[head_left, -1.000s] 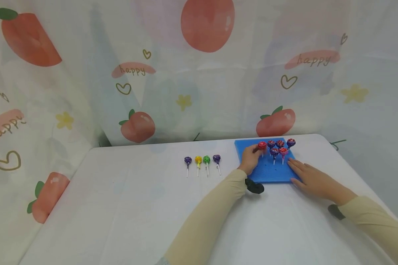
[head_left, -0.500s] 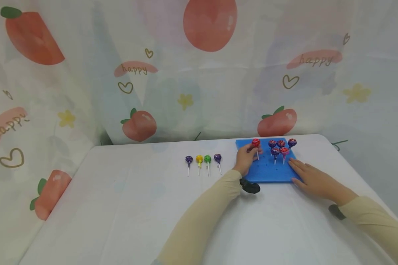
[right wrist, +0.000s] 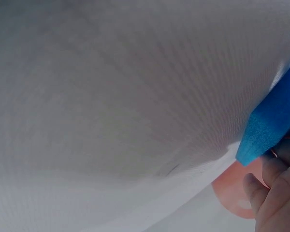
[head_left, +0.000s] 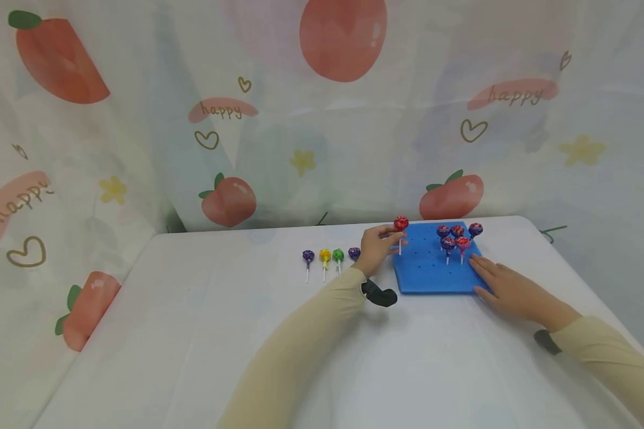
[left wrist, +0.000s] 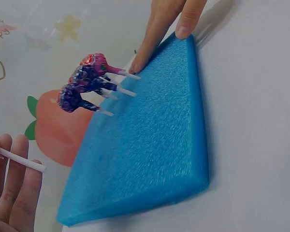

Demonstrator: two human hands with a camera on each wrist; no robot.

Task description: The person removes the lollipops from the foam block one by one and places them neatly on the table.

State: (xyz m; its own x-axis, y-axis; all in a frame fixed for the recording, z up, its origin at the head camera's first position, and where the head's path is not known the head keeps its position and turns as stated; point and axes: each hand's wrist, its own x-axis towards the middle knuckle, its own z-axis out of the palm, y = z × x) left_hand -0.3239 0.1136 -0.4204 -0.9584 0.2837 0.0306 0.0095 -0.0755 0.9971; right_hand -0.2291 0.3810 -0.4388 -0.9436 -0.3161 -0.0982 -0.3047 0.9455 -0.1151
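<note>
My left hand pinches a red-wrapped lollipop upright, just over the left edge of a blue foam board. In the left wrist view the lollipop's white stick lies between the fingers, its lower end free above the board; its candy is outside that view. Several wrapped lollipops, purple and pink-red, stand with their sticks in the board's right part. My right hand rests at the board's right edge, fingers extended; in the right wrist view the fingers lie along the blue side.
Left of the board on the white table lie a purple lollipop, a yellow lollipop, a green lollipop and another purple lollipop, partly covered by my left hand. Small holes dot the board. A peach-printed curtain hangs behind.
My left hand has lifted the red lollipop out of the board and carried it left to the board's edge. The right hand stays in place.
</note>
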